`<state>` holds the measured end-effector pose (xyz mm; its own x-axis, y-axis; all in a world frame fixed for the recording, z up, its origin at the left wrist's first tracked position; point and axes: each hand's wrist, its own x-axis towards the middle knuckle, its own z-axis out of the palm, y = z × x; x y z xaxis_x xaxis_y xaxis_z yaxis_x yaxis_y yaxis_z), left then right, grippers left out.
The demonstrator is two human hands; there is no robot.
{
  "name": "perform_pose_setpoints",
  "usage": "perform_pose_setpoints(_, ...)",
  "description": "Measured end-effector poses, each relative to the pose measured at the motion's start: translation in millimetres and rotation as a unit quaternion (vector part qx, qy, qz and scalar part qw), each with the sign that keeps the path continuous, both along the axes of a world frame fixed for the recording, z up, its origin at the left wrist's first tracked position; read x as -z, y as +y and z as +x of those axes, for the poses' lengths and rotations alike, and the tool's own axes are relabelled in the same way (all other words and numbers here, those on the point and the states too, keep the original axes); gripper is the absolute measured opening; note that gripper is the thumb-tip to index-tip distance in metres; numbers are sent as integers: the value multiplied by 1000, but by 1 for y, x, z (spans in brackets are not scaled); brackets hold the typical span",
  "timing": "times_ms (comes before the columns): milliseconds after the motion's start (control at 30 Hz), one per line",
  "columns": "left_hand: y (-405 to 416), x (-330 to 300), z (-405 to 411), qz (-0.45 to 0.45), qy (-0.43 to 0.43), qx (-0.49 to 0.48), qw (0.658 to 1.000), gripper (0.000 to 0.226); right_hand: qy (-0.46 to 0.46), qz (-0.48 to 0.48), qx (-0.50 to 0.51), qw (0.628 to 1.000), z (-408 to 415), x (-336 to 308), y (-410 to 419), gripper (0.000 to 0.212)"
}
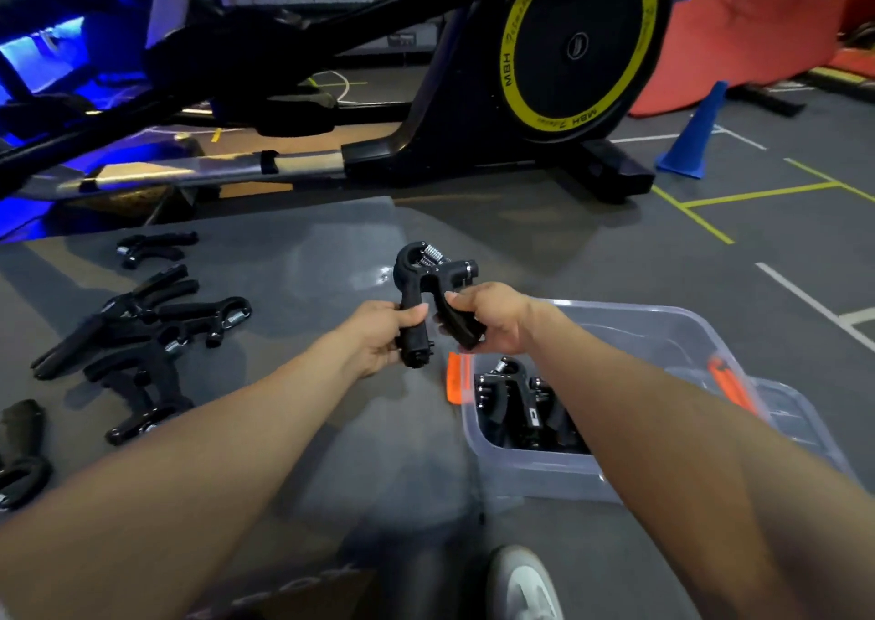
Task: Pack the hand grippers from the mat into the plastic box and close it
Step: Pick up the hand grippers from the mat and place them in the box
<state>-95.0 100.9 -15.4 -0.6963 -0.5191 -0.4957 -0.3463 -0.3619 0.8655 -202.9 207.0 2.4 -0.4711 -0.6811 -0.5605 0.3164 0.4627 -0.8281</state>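
head view looks down over a dark exercise machine (426,112) with a yellow-ringed black flywheel (575,44), standing on the floor beyond a grey mat (303,259). an orange pad (738,37) leans at the far right, with a blue cone (689,136) just in front of it. the clear plastic box (672,335) sits on the right edge of the mat, open, with orange latches (457,378) on its sides; several black grippers in the box (518,406) lie packed at its near left end, partly hidden by the right forearm. a loose pile of hand grippers (137,330) lies on the left part of the mat, one apart at the far left (156,246) and another at the near left edge (21,453). held up over the mat, just beyond the box's far left corner, is one black hand gripper (428,278), spring end up. the left hand (379,335) is curled round its left handle, and the right hand (492,318) is curled round its right handle. a white shoe (523,581) shows at the bottom.
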Motion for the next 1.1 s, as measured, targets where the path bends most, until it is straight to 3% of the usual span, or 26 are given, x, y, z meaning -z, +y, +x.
perform_pose_setpoints(233, 46, -29, -38, 8, -44, 50, 998, 15, -24, -37, 40, 998, -27, -7, 54, 22)
perform_pose_setpoints(367, 79, -30, -53, -3, -78, 78, 994, 7, 1, -15, 54, 998, -45, -4, 86, 19)
perform_pose_setpoints(600, 116, -1, -101, 19, -29, 138, 990, 28, 41, -21, 139, 989, -78, 13, 133, 14)
perform_pose_setpoints(733, 120, 8, -108, 32, -22, 178, 983, 29, 76, 11, 125, 989, -81, 26, 148, 14)
perform_pose_setpoints(833, 127, 22, -127, -27, -35, 182, 982, 34, 88, 8, 184, 979, -94, 35, 154, 17)
perform_pose_setpoints(933, 139, 33, -139, -74, -35, 154, 985, 39, 196, 73, 170, 963, -100, 39, 155, 21)
perform_pose_setpoints(1033, 153, 30, -142, 44, -11, 143, 989, 17, 313, 140, 108, 933, -103, 43, 151, 28)
perform_pose_setpoints(1100, 157, 28, -147, 111, 8, 115, 987, 20, 363, 160, 58, 916, -102, 44, 146, 25)
